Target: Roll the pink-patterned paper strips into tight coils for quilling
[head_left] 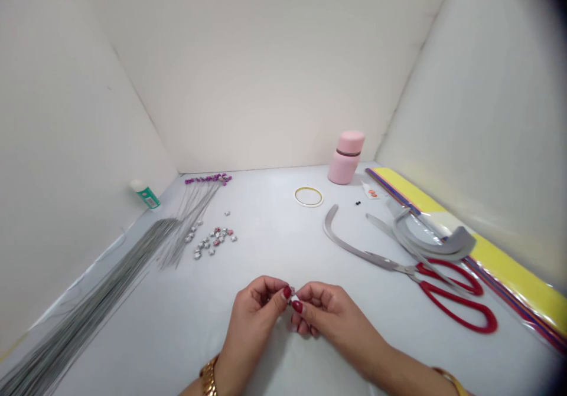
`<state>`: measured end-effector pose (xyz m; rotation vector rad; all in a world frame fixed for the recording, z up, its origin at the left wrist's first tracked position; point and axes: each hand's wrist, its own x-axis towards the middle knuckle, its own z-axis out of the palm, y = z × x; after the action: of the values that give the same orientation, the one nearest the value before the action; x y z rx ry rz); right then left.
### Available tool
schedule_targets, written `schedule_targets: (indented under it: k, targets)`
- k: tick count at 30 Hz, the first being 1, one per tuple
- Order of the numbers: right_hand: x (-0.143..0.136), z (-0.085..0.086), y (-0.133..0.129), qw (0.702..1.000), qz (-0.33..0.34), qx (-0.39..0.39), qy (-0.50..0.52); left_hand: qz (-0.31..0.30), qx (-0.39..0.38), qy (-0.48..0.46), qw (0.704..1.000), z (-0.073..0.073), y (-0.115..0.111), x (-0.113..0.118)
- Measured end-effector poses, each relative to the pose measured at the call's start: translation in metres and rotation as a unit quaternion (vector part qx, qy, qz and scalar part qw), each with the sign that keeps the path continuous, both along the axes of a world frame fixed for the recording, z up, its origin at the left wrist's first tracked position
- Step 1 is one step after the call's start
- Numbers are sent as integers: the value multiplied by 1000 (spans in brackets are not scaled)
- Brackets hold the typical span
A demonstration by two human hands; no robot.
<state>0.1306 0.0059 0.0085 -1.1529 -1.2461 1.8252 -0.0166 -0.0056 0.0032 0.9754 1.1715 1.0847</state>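
Together, the left hand [254, 319] and the right hand [339, 319] are holding a small pale piece [293, 292], which is sitting to the right of the star cluster [217, 239] and nearer the person. The left thumb and forefinger are closing on it in a pinch, and the right thumb and forefinger are pressing together at its other side; the other fingers are curling inward. The fingertips are covering most of the piece, so its exact shape is staying unclear.

Left of the star cluster, a long bundle of grey wires [95, 293] is stretching toward the person. Beyond the cluster, purple-tipped stems [208, 179] are fanning out, while a green and white tube [148, 196] is leaning farther to the left.

Right of the cluster and farther back, a ring of tape [309, 205] is lying flat, and a pink bottle [346, 159] is standing beyond it. A small white tube [370, 191] is resting well to the cluster's right, with tiny black bits [358, 203] lying near it. Also well to its right, red-handled scissors [460, 301] are lying among curling grey strips [349, 247], and yellow wrapped sheets [500, 254] are running along the far right side.
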Motion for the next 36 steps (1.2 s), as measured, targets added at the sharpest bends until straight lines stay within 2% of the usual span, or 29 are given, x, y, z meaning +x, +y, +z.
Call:
schedule_targets:
  k: [5, 11, 16, 23, 28, 32, 36]
  targets:
    - [1, -4, -1, 1000, 14, 15, 7, 26, -24, -24, 999, -3, -1, 3]
    - [0, -4, -1, 1000, 8, -13, 15, 40, -16, -3, 999, -2, -3, 4]
    - [0, -2, -1, 999, 12, -29, 18, 23, -6, -22, 999, 2, -4, 3]
    - [2, -3, -1, 999, 17, -27, 4, 21, -12, 17, 1000, 1, -2, 2]
    - [0, -2, -1, 999, -3, -37, -7, 32, 65, 136, 988, -2, -6, 1]
    - [-1, -1, -2, 1000, -11, -24, -2, 31, 171, 245, 954, -2, -9, -2]
    - [-1, -2, -1, 1000, -14, -11, -8, 22, 220, 290, 931, -1, -9, -4]
